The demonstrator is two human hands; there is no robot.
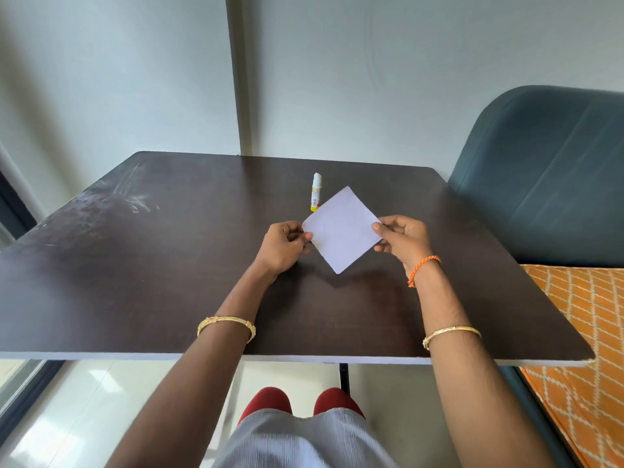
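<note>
1. A square of white paper (341, 229) sits just right of the middle of the frame, turned like a diamond with one corner pointing to the top of the picture and one to the bottom. It is held over the dark table (152, 265); whether its lower corner touches the tabletop cannot be told
2. The left hand (283, 246) pinches the paper's left corner, with thumb and fingertips closed on the edge and the other fingers curled in beneath
3. The right hand (403, 239) pinches the right corner, with the thumb on the near face and the fingers folded behind the sheet
4. Both forearms run up from the bottom edge of the frame to the centre. Each carries a gold bangle (226, 324), and the right wrist also wears an orange thread band (423, 270)
5. A glue stick (316, 192), white with a yellow base, stands upright on the table just above and left of the paper. The sheet's upper left edge overlaps its base in the view, so contact cannot be judged
6. A teal chair (547, 177) fills the right side of the frame beyond the table, and an orange patterned cushion (587, 325) lies below it at the right edge
7. At the bottom centre a pale grey garment (304, 440) and two red knees (270, 400) show below the table's near edge
</note>
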